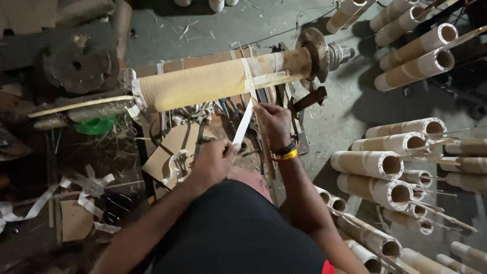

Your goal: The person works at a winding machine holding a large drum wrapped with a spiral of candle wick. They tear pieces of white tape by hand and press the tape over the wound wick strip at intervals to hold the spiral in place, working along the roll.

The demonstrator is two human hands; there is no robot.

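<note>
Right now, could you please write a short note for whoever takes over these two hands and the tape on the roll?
Left hand: grips the lower end of the white tape strip, pulled taut.
Right hand: pinches the same strip higher up, just below the roll.
The long cardboard tube with the pale yellow wrap lies across the metal spindle; the strip runs up over its right edge.
Done: white tape bands show at both ends of the wrap.
Left: the strip's loose end is not yet pressed down or cut.
</note>
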